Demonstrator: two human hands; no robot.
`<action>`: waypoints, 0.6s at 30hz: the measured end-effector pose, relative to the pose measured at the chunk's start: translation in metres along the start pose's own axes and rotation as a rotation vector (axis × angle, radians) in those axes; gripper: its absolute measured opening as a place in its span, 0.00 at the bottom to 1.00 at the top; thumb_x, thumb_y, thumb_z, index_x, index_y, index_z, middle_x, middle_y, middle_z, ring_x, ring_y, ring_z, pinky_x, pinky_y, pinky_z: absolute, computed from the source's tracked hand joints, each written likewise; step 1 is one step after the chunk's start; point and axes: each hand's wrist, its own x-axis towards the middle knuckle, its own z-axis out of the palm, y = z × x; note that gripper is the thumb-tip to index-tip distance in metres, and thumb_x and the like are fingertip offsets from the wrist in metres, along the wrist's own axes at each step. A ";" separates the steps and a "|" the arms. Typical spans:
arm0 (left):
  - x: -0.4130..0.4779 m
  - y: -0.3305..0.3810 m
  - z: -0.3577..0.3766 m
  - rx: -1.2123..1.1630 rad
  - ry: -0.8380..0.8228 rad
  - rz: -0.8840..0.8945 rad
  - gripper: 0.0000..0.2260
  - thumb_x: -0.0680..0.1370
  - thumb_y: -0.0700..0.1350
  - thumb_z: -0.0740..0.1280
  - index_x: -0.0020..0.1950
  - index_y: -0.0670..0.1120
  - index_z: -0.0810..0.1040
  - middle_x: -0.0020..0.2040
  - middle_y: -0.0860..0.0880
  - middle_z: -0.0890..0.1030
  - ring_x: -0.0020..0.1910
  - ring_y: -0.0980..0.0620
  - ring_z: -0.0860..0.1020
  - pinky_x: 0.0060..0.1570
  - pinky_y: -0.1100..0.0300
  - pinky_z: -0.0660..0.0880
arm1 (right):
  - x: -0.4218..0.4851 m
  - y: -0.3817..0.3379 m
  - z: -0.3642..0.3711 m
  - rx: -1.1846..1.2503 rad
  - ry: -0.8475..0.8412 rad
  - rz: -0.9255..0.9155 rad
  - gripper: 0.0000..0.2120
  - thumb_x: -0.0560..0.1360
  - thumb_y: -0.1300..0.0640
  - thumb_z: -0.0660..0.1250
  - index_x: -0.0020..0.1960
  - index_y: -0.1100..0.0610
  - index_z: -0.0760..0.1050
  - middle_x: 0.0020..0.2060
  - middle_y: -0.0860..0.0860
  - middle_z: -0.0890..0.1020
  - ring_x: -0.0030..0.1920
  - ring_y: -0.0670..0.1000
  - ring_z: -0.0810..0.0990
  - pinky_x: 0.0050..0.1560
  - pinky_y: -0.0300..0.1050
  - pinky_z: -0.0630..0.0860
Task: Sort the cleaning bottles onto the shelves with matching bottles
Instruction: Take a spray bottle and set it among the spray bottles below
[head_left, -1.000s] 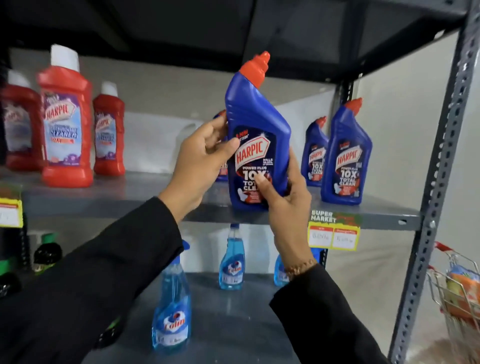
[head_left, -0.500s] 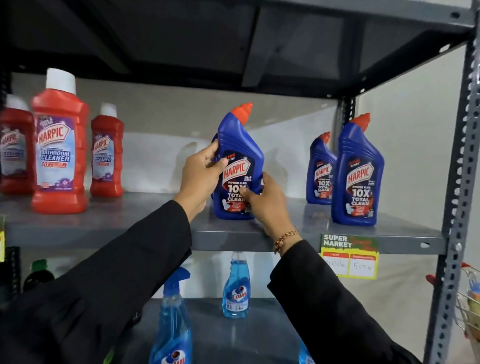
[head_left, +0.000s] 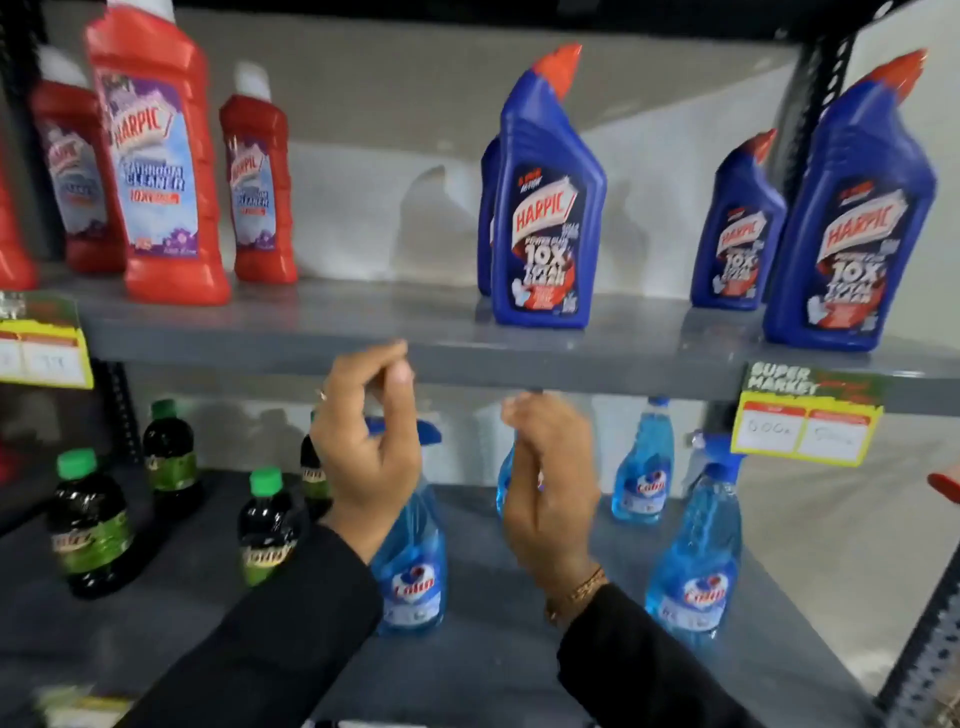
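Observation:
A blue Harpic bottle (head_left: 545, 208) with an orange cap stands upright on the upper grey shelf (head_left: 363, 332), another blue one just behind it. Two more blue Harpic bottles (head_left: 852, 228) stand at the right end of that shelf. My left hand (head_left: 366, 457) and my right hand (head_left: 545, 483) hang below the shelf's front edge, both empty with fingers loosely curled. Neither hand touches a bottle.
Red Harpic bathroom cleaner bottles (head_left: 156, 171) stand at the shelf's left. On the lower shelf (head_left: 493, 649) are light-blue Colin spray bottles (head_left: 696, 551) and dark green-capped bottles (head_left: 91, 525). Yellow price tags (head_left: 805, 426) hang on the shelf edge. A metal upright (head_left: 924, 660) borders the right.
Both hands set the blue Harpic bottle down on the upper shelf, let go and dropped below the shelf edge. The view tilted down, showing the lower shelf.

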 end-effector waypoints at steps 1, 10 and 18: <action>-0.024 -0.012 -0.010 0.041 -0.039 -0.063 0.07 0.79 0.46 0.60 0.52 0.45 0.73 0.41 0.48 0.76 0.39 0.57 0.73 0.44 0.69 0.71 | -0.026 0.002 0.007 0.030 -0.082 0.096 0.09 0.78 0.61 0.56 0.54 0.57 0.73 0.50 0.48 0.76 0.54 0.49 0.74 0.61 0.35 0.68; -0.132 -0.070 -0.054 0.223 -0.611 -1.006 0.28 0.76 0.53 0.65 0.73 0.49 0.59 0.68 0.55 0.68 0.66 0.58 0.66 0.60 0.70 0.64 | -0.153 0.027 0.060 0.099 -0.591 1.034 0.30 0.73 0.63 0.66 0.72 0.57 0.58 0.67 0.58 0.71 0.67 0.55 0.69 0.66 0.41 0.64; -0.134 -0.059 -0.033 0.216 -0.683 -0.947 0.20 0.77 0.47 0.65 0.68 0.48 0.68 0.51 0.60 0.72 0.50 0.66 0.70 0.37 0.87 0.61 | -0.156 0.034 0.055 0.043 -0.430 1.159 0.27 0.75 0.65 0.64 0.71 0.54 0.61 0.60 0.55 0.77 0.57 0.49 0.76 0.49 0.26 0.68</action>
